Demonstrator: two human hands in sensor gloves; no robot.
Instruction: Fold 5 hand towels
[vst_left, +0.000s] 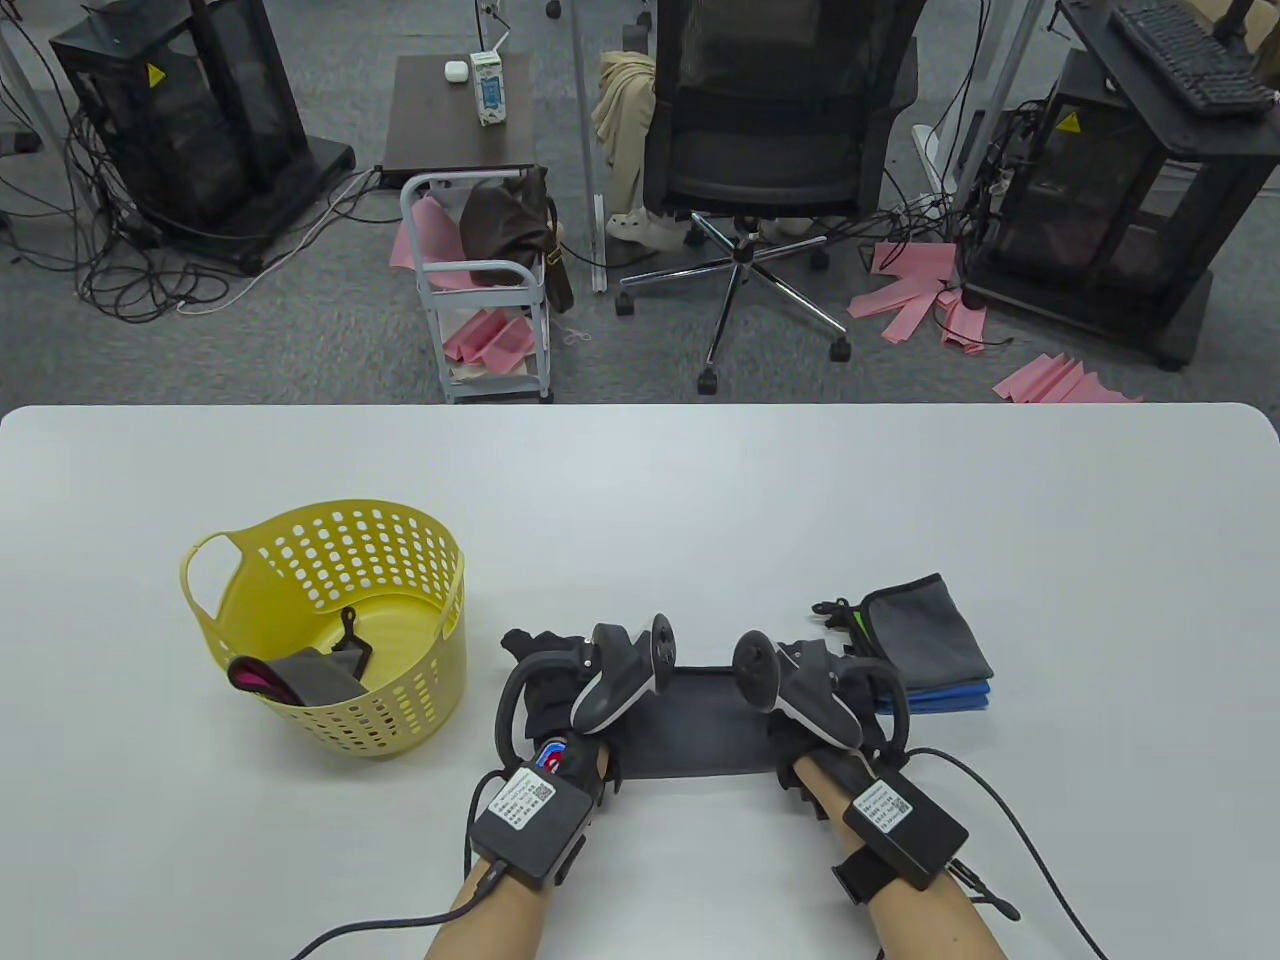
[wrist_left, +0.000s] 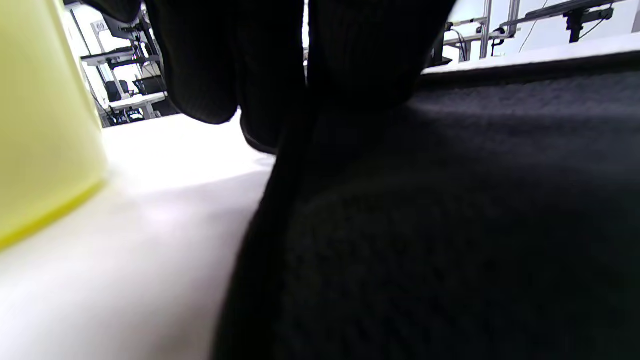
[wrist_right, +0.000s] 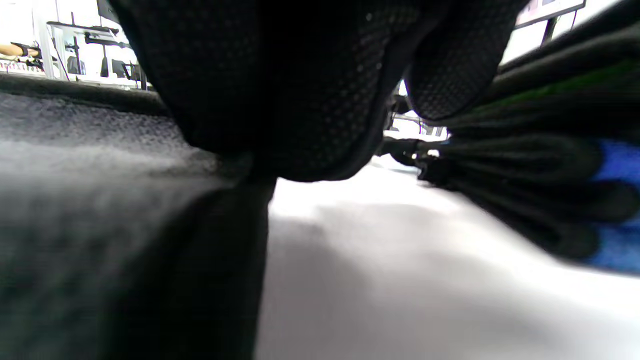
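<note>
**Dark towel flattened between both hands before the next fold**

A dark grey hand towel (vst_left: 700, 722) lay as a folded strip on the white surface (vst_left: 640, 500), close to the near edge, between the yellow basket (vst_left: 330, 640) and the stack of folded towels (vst_left: 925, 650). The step in hand was judged to be a smoothing or squaring of this strip. To do it well, the two short ends would best be kept level and the layers aligned, with the cloth pressed evenly so that no ridge was trapped before the strip was doubled over; care would be needed not to nudge the stack just beside the right end.

The left hand (vst_left: 560, 690) was laid on the towel's left end and the right hand (vst_left: 830, 700) on its right end. In the wrist views the gloved fingers (wrist_left: 360, 55) were seen resting down on the cloth. Whether each grip was flat upon the towel or pinched on its edge could not be told, the trackers hiding the fingers from above.
</note>
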